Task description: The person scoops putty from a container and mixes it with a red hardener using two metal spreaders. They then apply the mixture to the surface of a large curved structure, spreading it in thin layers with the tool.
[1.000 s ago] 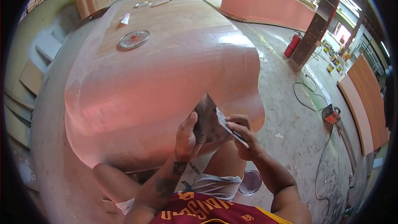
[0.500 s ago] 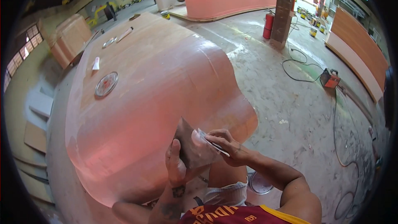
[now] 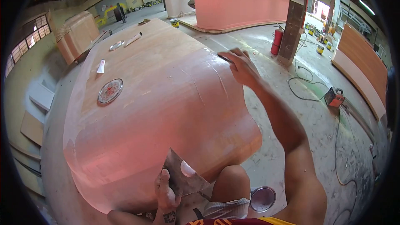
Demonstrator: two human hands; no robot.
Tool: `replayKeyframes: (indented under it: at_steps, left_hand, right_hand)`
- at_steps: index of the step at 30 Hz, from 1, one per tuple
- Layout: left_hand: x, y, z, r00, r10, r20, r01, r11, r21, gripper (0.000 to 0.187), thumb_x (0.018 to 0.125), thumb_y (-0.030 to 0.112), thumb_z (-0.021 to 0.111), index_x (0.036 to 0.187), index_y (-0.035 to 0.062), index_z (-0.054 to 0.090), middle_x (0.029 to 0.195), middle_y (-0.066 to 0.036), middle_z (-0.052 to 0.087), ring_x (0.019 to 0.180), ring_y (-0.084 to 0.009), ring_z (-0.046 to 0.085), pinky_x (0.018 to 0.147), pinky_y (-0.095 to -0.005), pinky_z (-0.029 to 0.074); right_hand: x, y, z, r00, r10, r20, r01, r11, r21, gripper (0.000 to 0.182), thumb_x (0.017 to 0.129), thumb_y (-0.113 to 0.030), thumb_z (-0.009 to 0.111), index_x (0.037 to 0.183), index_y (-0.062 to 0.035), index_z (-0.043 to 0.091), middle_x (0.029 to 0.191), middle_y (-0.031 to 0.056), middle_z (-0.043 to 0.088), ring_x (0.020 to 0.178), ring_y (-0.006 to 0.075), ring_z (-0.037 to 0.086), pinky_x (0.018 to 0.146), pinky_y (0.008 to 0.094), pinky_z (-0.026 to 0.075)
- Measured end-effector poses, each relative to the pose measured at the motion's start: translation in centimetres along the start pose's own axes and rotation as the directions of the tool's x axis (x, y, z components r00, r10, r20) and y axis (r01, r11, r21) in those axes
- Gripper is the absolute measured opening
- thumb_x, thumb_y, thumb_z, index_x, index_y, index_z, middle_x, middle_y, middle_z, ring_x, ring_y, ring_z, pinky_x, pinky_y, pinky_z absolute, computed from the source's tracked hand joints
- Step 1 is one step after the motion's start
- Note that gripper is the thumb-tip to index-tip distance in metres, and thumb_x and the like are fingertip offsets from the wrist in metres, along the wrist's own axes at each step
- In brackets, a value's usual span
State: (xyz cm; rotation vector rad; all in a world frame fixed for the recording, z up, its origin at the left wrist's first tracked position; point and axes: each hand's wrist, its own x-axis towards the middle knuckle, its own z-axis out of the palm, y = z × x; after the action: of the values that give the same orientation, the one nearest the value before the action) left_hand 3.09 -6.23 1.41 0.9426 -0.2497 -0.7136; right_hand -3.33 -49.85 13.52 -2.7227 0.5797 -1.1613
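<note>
My left hand (image 3: 166, 193) grips a dark flat metal plate (image 3: 180, 183) by its edge, thumb on top. A lump of pinkish putty (image 3: 187, 168) sits on that plate. My right hand (image 3: 243, 68) reaches out to the far right edge of the curved pink panel (image 3: 166, 121), fingers closed on a thin spreader (image 3: 225, 58). Only the spreader's dark edge shows; it is at the panel's surface, though contact is hard to confirm. Raised putty streaks (image 3: 218, 79) run down the panel near that hand.
On the panel lie a round lid (image 3: 110, 91) with red smears, a white tube (image 3: 101, 66) and another lid (image 3: 116, 46). A round can (image 3: 263, 199) stands by my knee. A fire extinguisher (image 3: 276, 41), a pillar (image 3: 294, 25) and a red machine (image 3: 334, 97) with cables stand right. People are in the background.
My right hand has moved from the plate up and away to the panel's far right edge with the spreader. The plate in my left hand has lowered slightly, leaving putty on it.
</note>
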Motion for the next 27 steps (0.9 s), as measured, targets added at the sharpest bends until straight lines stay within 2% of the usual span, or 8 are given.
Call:
replayKeyframes:
  at_steps: [3,6,10,12,15,16,21,27]
  left_hand:
    - [0.1,-0.8,-1.3,0.999,-0.001,-0.047,0.001,1.000,0.001,0.036,0.105,0.035,0.063,0.120,0.0019,0.065,0.107,-0.007,0.072,0.094,-0.0187,0.071,0.080,-0.0318,0.059]
    - [0.0,-0.6,-0.3,0.994,-0.015,-0.106,0.011,0.999,-0.038,0.036,0.105,0.035,0.063,0.119,0.0022,0.065,0.106,-0.007,0.072,0.093,-0.0184,0.070,0.078,-0.0312,0.059]
    - [0.3,0.0,-0.8,0.994,-0.039,-0.103,0.038,0.999,-0.013,0.035,0.104,0.033,0.064,0.120,0.0023,0.065,0.105,-0.007,0.071,0.092,-0.0180,0.070,0.078,-0.0309,0.058]
    - [0.3,-0.5,-1.7,0.996,0.075,-0.040,-0.071,0.993,0.096,0.038,0.105,0.034,0.064,0.121,0.0001,0.065,0.110,-0.008,0.071,0.097,-0.0188,0.069,0.084,-0.0321,0.057]
    - [0.5,-0.5,-1.8,0.998,0.019,-0.066,-0.015,0.998,0.056,0.039,0.105,0.035,0.063,0.120,-0.0009,0.065,0.111,-0.008,0.071,0.100,-0.0189,0.069,0.088,-0.0325,0.055]
    - [0.5,-0.3,-1.6,0.995,-0.041,-0.096,0.042,0.999,0.007,0.039,0.105,0.035,0.063,0.120,-0.0009,0.065,0.111,-0.008,0.071,0.099,-0.0188,0.069,0.087,-0.0324,0.055]
    - [0.4,-0.7,-2.1,0.997,-0.024,-0.078,0.027,0.999,0.034,0.039,0.104,0.037,0.063,0.119,0.0007,0.064,0.109,-0.007,0.071,0.097,-0.0186,0.070,0.083,-0.0316,0.058]
    - [-1.0,0.0,-1.9,0.995,-0.031,-0.094,0.038,0.997,0.066,0.041,0.104,0.038,0.064,0.121,0.0011,0.064,0.110,-0.008,0.070,0.099,-0.0199,0.070,0.084,-0.0317,0.059]
  right_hand:
    - [5.2,2.4,3.3,0.960,-0.096,0.264,0.120,0.990,-0.075,0.053,0.091,0.004,0.053,0.134,-0.0238,0.066,0.127,0.0059,0.063,0.115,0.0324,0.055,0.102,0.0424,0.046]
    - [7.5,2.4,5.3,0.912,-0.052,0.408,0.148,0.967,-0.206,0.050,0.093,0.001,0.052,0.133,-0.0260,0.067,0.127,0.0035,0.063,0.114,0.0318,0.055,0.103,0.0422,0.047]
    - [8.5,2.8,6.6,0.889,-0.040,0.456,0.168,0.955,-0.245,0.044,0.097,-0.004,0.053,0.132,-0.0267,0.067,0.127,0.0022,0.063,0.115,0.0313,0.055,0.103,0.0416,0.047]
    - [8.7,3.2,6.9,0.875,-0.048,0.482,0.181,0.955,-0.235,0.041,0.098,-0.006,0.054,0.132,-0.0265,0.067,0.126,0.0022,0.064,0.115,0.0313,0.055,0.103,0.0415,0.047]
    - [8.5,3.5,7.0,0.854,-0.071,0.516,0.201,0.959,-0.202,0.036,0.101,-0.010,0.055,0.131,-0.0256,0.067,0.125,0.0032,0.064,0.115,0.0323,0.055,0.103,0.0419,0.046]
    - [8.2,3.6,6.9,0.853,-0.071,0.517,0.197,0.961,-0.193,0.035,0.101,-0.011,0.055,0.130,-0.0250,0.067,0.125,0.0036,0.064,0.115,0.0326,0.055,0.103,0.0420,0.046]
    - [5.7,2.6,5.3,0.868,-0.072,0.491,0.174,0.971,-0.164,0.031,0.102,-0.020,0.058,0.131,-0.0235,0.068,0.127,0.0046,0.065,0.117,0.0346,0.056,0.104,0.0431,0.047]
    - [-0.8,1.1,3.4,0.943,-0.168,0.288,0.210,0.970,-0.124,0.030,0.102,-0.022,0.062,0.131,-0.0212,0.067,0.122,0.0077,0.064,0.112,0.0353,0.056,0.098,0.0430,0.050]
